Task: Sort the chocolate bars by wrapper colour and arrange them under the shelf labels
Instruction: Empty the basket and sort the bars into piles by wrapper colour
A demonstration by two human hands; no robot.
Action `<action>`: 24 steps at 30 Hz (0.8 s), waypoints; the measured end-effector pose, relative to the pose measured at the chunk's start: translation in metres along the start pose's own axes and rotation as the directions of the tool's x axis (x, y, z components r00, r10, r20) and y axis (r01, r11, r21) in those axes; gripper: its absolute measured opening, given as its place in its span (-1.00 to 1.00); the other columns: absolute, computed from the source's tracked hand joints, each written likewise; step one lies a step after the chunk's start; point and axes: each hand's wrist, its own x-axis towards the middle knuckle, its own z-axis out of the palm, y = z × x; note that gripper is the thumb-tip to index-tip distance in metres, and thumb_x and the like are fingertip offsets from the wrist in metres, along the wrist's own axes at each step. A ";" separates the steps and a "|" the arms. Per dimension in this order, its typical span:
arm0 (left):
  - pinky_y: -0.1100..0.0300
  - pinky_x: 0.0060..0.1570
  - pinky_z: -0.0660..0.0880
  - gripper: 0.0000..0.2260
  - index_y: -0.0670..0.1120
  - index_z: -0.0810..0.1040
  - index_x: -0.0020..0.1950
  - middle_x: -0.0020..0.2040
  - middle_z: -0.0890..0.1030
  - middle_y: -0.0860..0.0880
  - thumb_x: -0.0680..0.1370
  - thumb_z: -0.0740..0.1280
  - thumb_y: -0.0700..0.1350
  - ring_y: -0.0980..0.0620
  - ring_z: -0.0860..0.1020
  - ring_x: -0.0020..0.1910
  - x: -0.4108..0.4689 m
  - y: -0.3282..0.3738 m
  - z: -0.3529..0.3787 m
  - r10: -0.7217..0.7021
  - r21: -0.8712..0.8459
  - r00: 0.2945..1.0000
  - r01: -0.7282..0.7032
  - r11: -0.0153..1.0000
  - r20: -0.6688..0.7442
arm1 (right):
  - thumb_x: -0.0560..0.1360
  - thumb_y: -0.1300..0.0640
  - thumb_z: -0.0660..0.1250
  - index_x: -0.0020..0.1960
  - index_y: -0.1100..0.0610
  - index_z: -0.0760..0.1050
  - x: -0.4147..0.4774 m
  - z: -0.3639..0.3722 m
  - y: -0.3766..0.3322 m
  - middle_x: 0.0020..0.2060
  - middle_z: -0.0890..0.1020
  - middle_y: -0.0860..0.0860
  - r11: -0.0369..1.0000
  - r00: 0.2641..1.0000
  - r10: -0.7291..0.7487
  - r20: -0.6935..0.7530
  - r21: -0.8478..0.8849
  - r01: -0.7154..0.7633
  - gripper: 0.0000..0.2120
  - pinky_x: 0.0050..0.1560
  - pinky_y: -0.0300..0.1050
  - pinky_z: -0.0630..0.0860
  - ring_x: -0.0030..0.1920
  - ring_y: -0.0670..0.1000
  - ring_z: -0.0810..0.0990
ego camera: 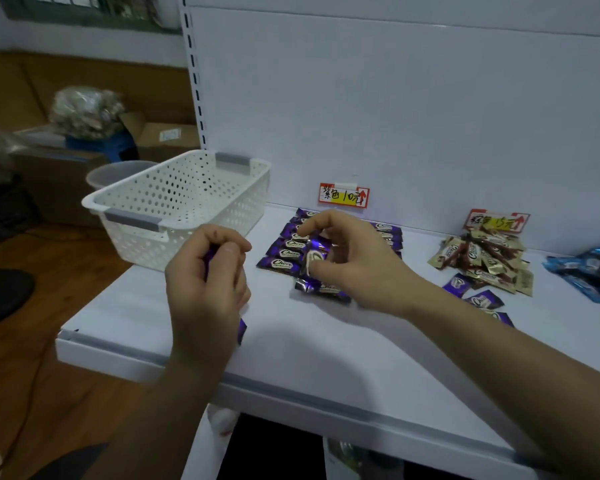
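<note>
1. Shelf: white and flat, carrying everything; its back wall is bearing two handwritten labels.
2. Basket: white, perforated, sitting at the shelf's left edge; it is looking empty from this angle.
3. Purple row: bars lying side by side against the back edge, under the purple label. This group is looking mostly done.
4. Gold pile: heaped loosely under the second label, toward the right; not yet lined up.
5. Blue pile: running off the right edge; no label of its own is showing.
6. Stray purple bars: lying in front of the gold pile, still needing moving.
7. Right hand: grip pinching a purple bar over the row.
8. Left hand: grip clenching around another purple bar near the front edge.
</note>
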 end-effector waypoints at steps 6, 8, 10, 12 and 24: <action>0.38 -0.29 0.41 -0.82 -0.06 0.56 -0.10 -0.24 0.57 0.13 0.56 0.21 -0.27 0.12 0.54 -0.27 0.003 -0.007 -0.022 0.168 0.419 0.962 -0.246 0.874 0.214 | 0.51 0.15 0.45 0.10 -0.03 0.52 0.015 0.037 0.002 -0.19 0.64 -0.15 0.922 0.990 -0.080 0.119 -0.369 0.119 -0.79 -0.22 -0.37 0.42 -0.17 -0.17 0.56; 0.37 -0.34 0.37 -0.82 -0.04 0.56 -0.10 -0.26 0.57 0.11 0.55 0.20 -0.24 0.11 0.51 -0.32 0.003 -0.010 -0.026 0.094 0.459 0.970 -0.191 0.868 0.225 | 0.51 0.11 0.43 0.04 -0.03 0.54 0.014 0.046 0.008 -0.19 0.62 -0.15 0.864 0.982 -0.150 0.117 -0.467 0.188 -0.86 -0.18 -0.26 0.39 -0.16 -0.13 0.52; 0.29 -0.40 0.35 -0.82 -0.01 0.56 -0.10 -0.29 0.55 0.10 0.53 0.18 -0.20 0.07 0.49 -0.35 0.003 -0.014 -0.030 0.014 0.507 0.977 -0.122 0.853 0.212 | 0.52 0.05 0.41 -0.01 -0.04 0.56 0.011 0.049 0.014 -0.17 0.59 -0.17 0.823 0.978 -0.204 0.050 -0.533 0.199 -0.93 -0.10 -0.15 0.38 -0.10 -0.11 0.45; 0.27 -0.41 0.35 -0.80 0.01 0.57 -0.09 -0.29 0.55 0.10 0.49 0.16 -0.17 0.05 0.49 -0.34 0.004 -0.019 -0.033 -0.054 0.531 0.984 -0.045 0.846 0.168 | 0.52 0.02 0.43 -0.02 -0.06 0.58 0.007 0.046 0.019 -0.15 0.56 -0.21 0.826 0.969 -0.241 -0.061 -0.537 0.172 -0.94 -0.03 -0.13 0.39 -0.05 -0.10 0.42; 0.26 -0.50 0.32 -0.80 -0.04 0.57 -0.20 -0.40 0.50 0.06 0.40 0.15 -0.13 0.08 0.41 -0.48 0.011 -0.021 -0.033 -0.276 0.302 0.961 0.268 0.915 -0.017 | 0.50 0.02 0.36 -0.10 -0.08 0.62 0.008 0.057 0.017 -0.18 0.59 -0.17 0.831 0.993 -0.089 -0.084 -0.555 0.028 -0.94 0.04 0.03 0.41 -0.01 -0.03 0.39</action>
